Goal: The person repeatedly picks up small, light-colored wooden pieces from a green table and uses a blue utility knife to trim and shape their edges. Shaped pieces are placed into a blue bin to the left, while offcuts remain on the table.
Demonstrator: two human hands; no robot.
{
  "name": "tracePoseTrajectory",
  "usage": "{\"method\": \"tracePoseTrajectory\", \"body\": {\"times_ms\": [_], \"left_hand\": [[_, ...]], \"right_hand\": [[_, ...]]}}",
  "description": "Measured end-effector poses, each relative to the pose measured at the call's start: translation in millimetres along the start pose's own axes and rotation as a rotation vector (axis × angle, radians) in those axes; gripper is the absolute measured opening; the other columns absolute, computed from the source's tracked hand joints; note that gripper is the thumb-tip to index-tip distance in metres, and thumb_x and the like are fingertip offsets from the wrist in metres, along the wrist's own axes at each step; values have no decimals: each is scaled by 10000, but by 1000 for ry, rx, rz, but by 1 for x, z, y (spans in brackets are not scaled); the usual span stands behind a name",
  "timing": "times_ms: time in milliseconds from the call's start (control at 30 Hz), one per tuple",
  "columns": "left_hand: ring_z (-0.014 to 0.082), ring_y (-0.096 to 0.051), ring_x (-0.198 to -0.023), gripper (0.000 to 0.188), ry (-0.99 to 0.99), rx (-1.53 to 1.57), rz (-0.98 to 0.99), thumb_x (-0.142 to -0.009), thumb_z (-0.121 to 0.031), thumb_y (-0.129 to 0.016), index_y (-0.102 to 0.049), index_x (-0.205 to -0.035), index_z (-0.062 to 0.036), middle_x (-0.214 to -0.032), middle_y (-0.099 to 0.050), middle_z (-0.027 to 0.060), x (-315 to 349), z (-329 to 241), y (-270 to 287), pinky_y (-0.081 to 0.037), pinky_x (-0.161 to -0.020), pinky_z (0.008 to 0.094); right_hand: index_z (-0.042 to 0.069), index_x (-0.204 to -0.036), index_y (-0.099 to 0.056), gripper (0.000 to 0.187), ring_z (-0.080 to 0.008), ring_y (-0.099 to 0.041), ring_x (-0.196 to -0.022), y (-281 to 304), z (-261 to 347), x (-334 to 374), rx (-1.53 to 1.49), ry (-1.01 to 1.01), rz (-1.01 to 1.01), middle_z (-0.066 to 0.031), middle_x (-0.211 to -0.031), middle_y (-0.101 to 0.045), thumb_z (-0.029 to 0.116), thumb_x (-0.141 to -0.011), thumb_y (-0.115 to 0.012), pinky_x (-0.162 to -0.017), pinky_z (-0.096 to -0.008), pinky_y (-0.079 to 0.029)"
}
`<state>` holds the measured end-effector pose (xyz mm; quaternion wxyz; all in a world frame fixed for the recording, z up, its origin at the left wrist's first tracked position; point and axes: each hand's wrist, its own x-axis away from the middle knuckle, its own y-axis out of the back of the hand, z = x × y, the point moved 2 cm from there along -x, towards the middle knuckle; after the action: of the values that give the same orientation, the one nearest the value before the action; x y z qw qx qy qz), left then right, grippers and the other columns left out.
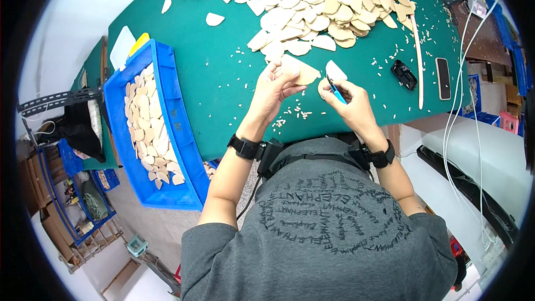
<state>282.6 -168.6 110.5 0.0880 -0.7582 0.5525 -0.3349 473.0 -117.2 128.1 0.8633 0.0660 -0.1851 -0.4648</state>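
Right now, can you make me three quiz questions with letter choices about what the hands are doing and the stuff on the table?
1. Where is the blue bin?
A. on the person's left
B. on the person's right
C. under the phone

2. What colour is the table top?
A. red
B. green
C. white

3. What is the left hand doing?
A. lying flat and empty
B. holding a pale flat piece
C. holding the phone

Answers:
1 A: the bin sits at the table's left edge, full of pale pieces.
2 B: green shows all around the heap of pieces.
3 B: its fingers pinch the piece, while the right hand grips a small blue tool beside it; the phone lies apart on the right.
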Motion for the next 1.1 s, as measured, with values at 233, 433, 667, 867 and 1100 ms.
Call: {"method": "tracePoseTrajectory", "body": {"times_ms": [233,433,667,867,1100], "left_hand": [[202,-622,-1029,401,-196,125,-76,-898,-98,-603,-441,-1256,-17,-1189,-570,118,51,-26,-7,-567,-855,334],[190,-626,-1011,352,-275,65,-143,-913,-88,-583,-456,-1234,-16,-1136,-600,116,63,-33,1,-575,-829,321],[179,-629,-995,351,-328,85,-185,-912,-83,-587,-453,-1230,-19,-1129,-601,119,68,-38,9,-583,-795,301],[174,-623,-991,363,-355,46,-182,-908,-77,-594,-446,-1234,-18,-1133,-597,122,69,-39,9,-584,-792,302],[191,-614,-1015,352,-381,9,-185,-905,-85,-605,-460,-1218,-15,-1155,-588,134,71,-41,9,-578,-808,310]], "right_hand": [[7,-930,-661,273,-52,-509,-613,-35,30,-12,-56,200,29,-21,-685,-601,248,-814,-716,-547,-211,-405],[-1,-939,-655,275,-54,-500,-585,-51,38,-15,-141,201,62,-21,-675,-599,243,-823,-708,-530,-217,-405],[10,-946,-656,279,-69,-520,-563,-59,46,-15,-24,201,38,-44,-654,-603,252,-815,-702,-518,-238,-421],[18,-932,-662,279,-82,-523,-546,-66,52,-15,-10,205,3,-52,-639,-599,268,-815,-694,-515,-253,-425],[10,-898,-667,265,-63,-472,-532,-71,48,-19,-62,204,6,-31,-599,-570,262,-819,-692,-490,-245,-385]]}}
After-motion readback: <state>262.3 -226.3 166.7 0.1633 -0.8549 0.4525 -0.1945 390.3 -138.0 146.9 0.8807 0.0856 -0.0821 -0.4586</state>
